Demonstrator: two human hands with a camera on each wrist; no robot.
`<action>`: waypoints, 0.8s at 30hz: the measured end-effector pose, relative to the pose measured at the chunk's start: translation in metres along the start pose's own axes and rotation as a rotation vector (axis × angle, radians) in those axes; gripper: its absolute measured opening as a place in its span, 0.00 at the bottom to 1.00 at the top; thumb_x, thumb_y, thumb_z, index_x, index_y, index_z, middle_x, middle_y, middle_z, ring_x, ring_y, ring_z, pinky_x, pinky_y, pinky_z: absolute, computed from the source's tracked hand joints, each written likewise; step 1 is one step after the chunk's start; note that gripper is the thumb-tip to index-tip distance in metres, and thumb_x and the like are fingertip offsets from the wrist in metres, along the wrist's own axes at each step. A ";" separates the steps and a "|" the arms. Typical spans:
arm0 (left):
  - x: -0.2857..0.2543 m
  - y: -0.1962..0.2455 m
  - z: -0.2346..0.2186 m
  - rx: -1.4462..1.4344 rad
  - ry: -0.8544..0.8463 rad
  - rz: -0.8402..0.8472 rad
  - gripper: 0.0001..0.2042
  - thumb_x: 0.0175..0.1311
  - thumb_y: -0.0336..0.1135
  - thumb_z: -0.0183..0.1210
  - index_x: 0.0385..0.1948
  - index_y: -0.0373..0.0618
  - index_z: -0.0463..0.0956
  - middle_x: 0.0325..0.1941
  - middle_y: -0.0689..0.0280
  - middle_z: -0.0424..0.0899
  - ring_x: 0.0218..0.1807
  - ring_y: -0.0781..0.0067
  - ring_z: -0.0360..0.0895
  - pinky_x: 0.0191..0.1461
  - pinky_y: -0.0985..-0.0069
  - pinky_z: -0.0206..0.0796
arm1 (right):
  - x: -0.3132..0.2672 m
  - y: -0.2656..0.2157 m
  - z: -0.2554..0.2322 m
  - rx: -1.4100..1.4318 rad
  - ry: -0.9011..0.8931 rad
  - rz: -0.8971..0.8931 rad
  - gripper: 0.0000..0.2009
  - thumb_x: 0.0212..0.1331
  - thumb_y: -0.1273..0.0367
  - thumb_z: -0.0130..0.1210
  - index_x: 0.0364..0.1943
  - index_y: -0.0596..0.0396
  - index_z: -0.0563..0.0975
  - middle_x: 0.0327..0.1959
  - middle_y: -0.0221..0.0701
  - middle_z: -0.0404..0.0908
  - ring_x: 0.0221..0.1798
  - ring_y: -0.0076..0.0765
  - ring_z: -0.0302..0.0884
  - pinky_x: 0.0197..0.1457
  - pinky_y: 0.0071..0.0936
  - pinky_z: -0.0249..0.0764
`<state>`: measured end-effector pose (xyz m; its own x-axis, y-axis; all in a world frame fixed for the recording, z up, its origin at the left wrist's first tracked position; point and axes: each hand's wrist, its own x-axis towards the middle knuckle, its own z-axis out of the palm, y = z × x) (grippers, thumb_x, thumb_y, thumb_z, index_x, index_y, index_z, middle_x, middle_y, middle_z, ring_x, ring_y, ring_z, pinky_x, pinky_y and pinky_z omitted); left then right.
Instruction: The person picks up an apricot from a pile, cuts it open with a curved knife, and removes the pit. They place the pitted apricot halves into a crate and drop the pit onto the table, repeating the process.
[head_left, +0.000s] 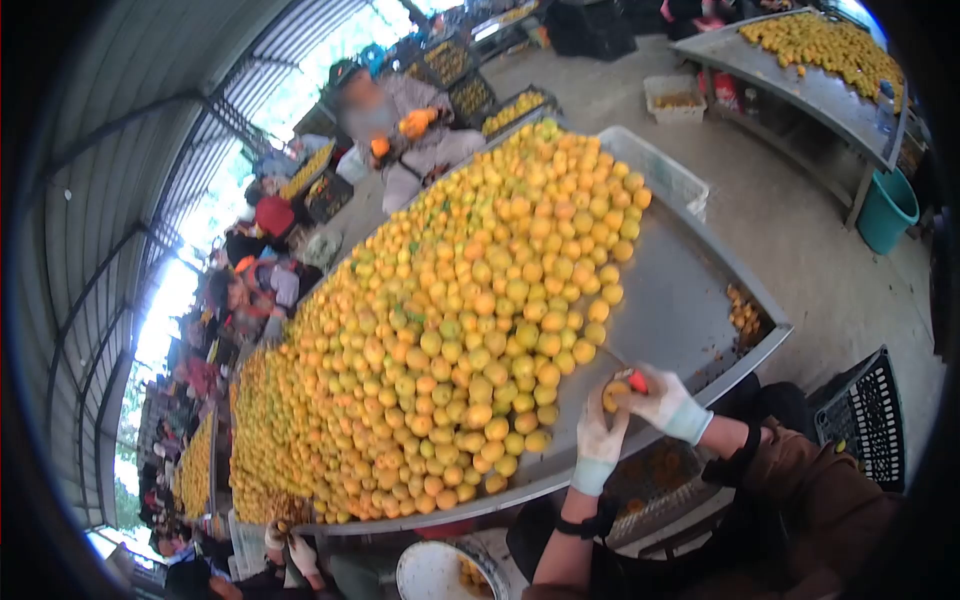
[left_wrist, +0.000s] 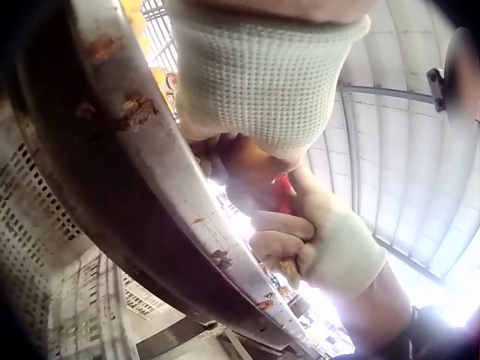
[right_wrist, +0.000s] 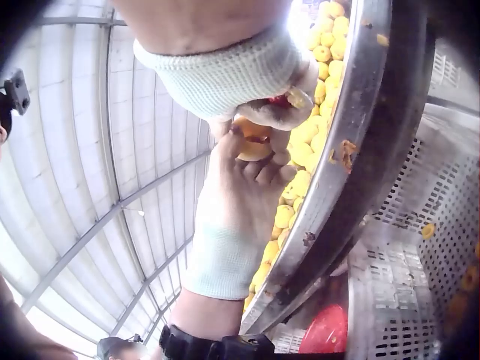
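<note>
My left hand (head_left: 600,440), in a white knit glove, holds an apricot (head_left: 613,397) over the near edge of the metal table. A dark split crosses the apricot (right_wrist: 253,142) in the right wrist view. Right beside it, my gloved right hand (head_left: 668,402) grips a small knife (head_left: 637,380) by its red handle, its thin blade pointing toward the table. Seen from the left wrist, the red handle (left_wrist: 284,196) lies between the two hands. A big heap of yellow-orange apricots (head_left: 450,330) covers much of the table (head_left: 670,270).
Apricot scraps (head_left: 745,315) lie in the table's right corner. Below the near edge stand a white bucket (head_left: 440,572) and a plastic crate (right_wrist: 397,262). A black crate (head_left: 865,420) is at my right. Across the table sits a person in orange gloves (head_left: 418,122); another person's gloved hands (head_left: 290,545) work at the left.
</note>
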<state>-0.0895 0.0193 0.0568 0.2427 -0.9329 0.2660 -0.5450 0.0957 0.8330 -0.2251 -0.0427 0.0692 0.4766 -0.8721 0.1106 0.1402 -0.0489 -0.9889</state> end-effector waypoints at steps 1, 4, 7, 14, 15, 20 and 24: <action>-0.002 -0.001 -0.001 -0.032 0.008 -0.025 0.22 0.62 0.33 0.57 0.59 0.41 0.68 0.53 0.48 0.79 0.56 0.47 0.77 0.57 0.63 0.69 | 0.000 -0.011 -0.002 -0.015 -0.035 0.008 0.16 0.59 0.69 0.62 0.48 0.63 0.75 0.35 0.32 0.82 0.42 0.16 0.72 0.46 0.25 0.75; -0.005 0.002 -0.004 -0.004 0.036 0.030 0.22 0.63 0.33 0.56 0.59 0.40 0.67 0.53 0.45 0.78 0.56 0.44 0.76 0.58 0.61 0.69 | 0.001 -0.012 0.000 -0.134 -0.007 0.028 0.13 0.59 0.67 0.61 0.43 0.63 0.78 0.33 0.35 0.83 0.39 0.17 0.74 0.42 0.25 0.75; -0.010 -0.001 0.002 -0.034 0.037 -0.031 0.21 0.64 0.34 0.56 0.58 0.38 0.67 0.50 0.45 0.78 0.53 0.45 0.77 0.57 0.61 0.69 | 0.002 -0.017 0.005 -0.206 0.012 0.061 0.14 0.61 0.64 0.59 0.42 0.64 0.78 0.31 0.35 0.83 0.39 0.18 0.75 0.42 0.25 0.75; -0.015 -0.077 0.004 -1.064 0.066 -0.214 0.22 0.72 0.43 0.46 0.61 0.40 0.64 0.52 0.59 0.77 0.56 0.65 0.73 0.64 0.62 0.61 | 0.015 -0.022 -0.010 0.378 -0.019 0.616 0.20 0.66 0.50 0.52 0.34 0.54 0.74 0.11 0.21 0.64 0.08 0.17 0.56 0.12 0.20 0.51; -0.002 -0.030 -0.010 -1.153 -0.067 -0.162 0.23 0.71 0.46 0.47 0.60 0.41 0.64 0.49 0.61 0.77 0.53 0.66 0.74 0.62 0.63 0.61 | 0.015 -0.032 -0.009 0.456 -0.047 0.633 0.20 0.67 0.49 0.51 0.34 0.53 0.72 0.11 0.20 0.63 0.08 0.16 0.55 0.12 0.19 0.49; 0.001 -0.017 -0.016 -1.217 0.038 -0.240 0.27 0.70 0.51 0.49 0.61 0.38 0.62 0.41 0.61 0.78 0.42 0.69 0.73 0.47 0.72 0.64 | 0.017 -0.016 -0.013 0.666 -0.187 0.671 0.21 0.70 0.48 0.46 0.35 0.52 0.70 0.09 0.19 0.59 0.07 0.16 0.53 0.12 0.18 0.47; 0.001 -0.032 -0.018 -1.435 0.011 -0.287 0.24 0.70 0.49 0.52 0.59 0.40 0.66 0.49 0.61 0.76 0.48 0.69 0.72 0.46 0.72 0.64 | 0.012 -0.022 -0.021 0.485 -0.228 0.576 0.23 0.67 0.49 0.50 0.32 0.58 0.73 0.11 0.24 0.67 0.07 0.17 0.55 0.11 0.20 0.49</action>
<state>-0.0578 0.0212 0.0395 0.2128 -0.9770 0.0094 0.7705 0.1737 0.6134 -0.2408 -0.0623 0.0903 0.7484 -0.5716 -0.3364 0.1555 0.6443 -0.7488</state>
